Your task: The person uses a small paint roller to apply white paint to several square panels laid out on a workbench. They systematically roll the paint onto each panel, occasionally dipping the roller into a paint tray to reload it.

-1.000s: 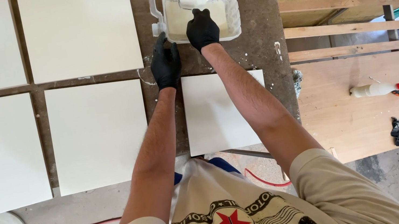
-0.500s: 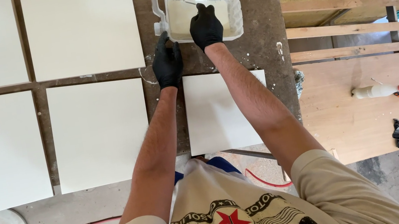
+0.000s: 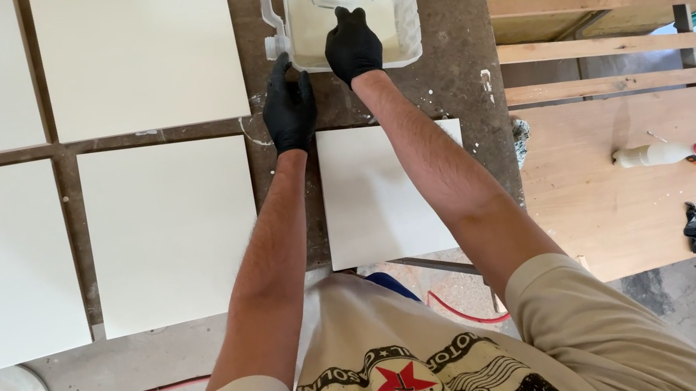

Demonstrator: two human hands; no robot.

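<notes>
Landmark: cut-open plastic jug (image 3: 404, 14), lying on its side at the far edge of the dark workbench (image 3: 461, 80), its side cut away to make a trough.
Jug contents: pale, cream-coloured liquid, filling the bottom.
Right hand (image 3: 352, 44): black-gloved, reaching down into the jug's opening, fingers over something white at the far wall; whether they grip it cannot be told.
Left hand (image 3: 289, 108): black-gloved, at the jug's near left corner, fingers curled by the spout; contact with the jug cannot be told.
Hands together or apart: apart, one inside the jug, one outside it.
Small white tile (image 3: 380, 190): flat on the bench, just nearer the person than the jug.
Large white tiles (image 3: 137, 51): four, left of the jug.
Squeeze bottle (image 3: 654, 155): white, lying on the plywood board (image 3: 628, 213), well right of the jug.
</notes>
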